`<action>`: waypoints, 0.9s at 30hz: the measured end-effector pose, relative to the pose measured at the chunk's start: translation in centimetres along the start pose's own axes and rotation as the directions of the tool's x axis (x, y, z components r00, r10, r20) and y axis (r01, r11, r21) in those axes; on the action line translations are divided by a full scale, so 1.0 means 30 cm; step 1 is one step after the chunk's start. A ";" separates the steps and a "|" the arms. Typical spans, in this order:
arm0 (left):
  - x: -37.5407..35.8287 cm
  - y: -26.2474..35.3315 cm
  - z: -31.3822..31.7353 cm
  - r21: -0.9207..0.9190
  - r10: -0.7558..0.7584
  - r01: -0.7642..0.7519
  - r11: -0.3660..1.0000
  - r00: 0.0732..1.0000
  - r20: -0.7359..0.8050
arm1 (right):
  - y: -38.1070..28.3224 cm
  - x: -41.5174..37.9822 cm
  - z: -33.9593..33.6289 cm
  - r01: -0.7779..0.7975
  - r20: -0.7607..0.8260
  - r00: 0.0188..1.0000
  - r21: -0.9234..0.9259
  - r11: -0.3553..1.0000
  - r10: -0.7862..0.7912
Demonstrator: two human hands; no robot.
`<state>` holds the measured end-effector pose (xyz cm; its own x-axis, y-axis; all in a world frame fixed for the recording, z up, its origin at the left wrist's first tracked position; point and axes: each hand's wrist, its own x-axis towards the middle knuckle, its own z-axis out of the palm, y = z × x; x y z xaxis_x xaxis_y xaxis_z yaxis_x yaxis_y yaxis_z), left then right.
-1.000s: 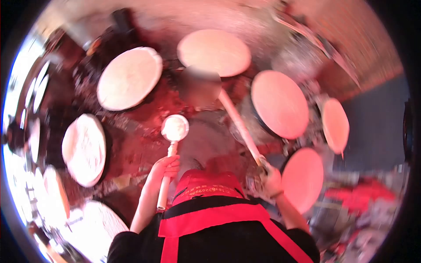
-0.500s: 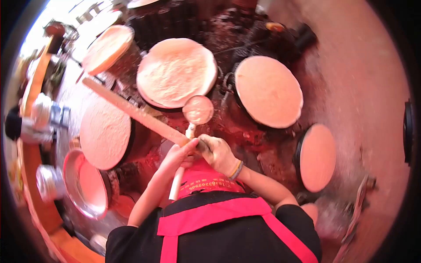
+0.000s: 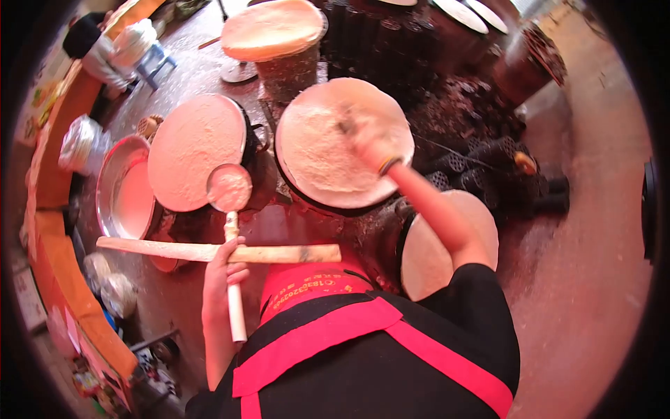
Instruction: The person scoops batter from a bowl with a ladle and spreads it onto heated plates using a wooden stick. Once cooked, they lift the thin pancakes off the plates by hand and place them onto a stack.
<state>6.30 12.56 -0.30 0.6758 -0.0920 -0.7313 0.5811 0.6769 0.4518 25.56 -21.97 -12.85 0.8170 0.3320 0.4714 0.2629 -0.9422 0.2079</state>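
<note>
My left hand is closed around the white handle of a ladle and a long wooden stick, which cross in its grip. The ladle's round bowl overlaps the edge of the left griddle in this view; a pale batter layer covers that griddle. My right hand, in a pale glove, is smeared by motion over the middle griddle. Rough, flaky pale batter covers that griddle's top. A dark spot shows at the blurred fingertips, and I cannot tell what they hold.
A metal basin of pale batter stands at the left. Another griddle lies under my right forearm, and a raised one stands at the back. Dark perforated briquettes are piled at the right. A person sits at the far left.
My right hand has left the wooden stick and reached forward over the middle griddle. My left hand has moved left with the ladle and stick, the stick now nearly level. The view has turned.
</note>
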 end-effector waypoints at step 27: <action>0.175 0.751 -0.356 -0.366 0.072 -0.118 0.923 0.988 -0.139 | 0.510 1.247 -0.006 -0.091 -0.410 0.907 0.036 0.995 0.098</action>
<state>18.08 35.13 0.58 0.6463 0.0587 -0.7609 0.2909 0.9028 0.3168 60.04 -23.95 8.12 0.5565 0.2274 0.7991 0.2055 -0.9696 0.1329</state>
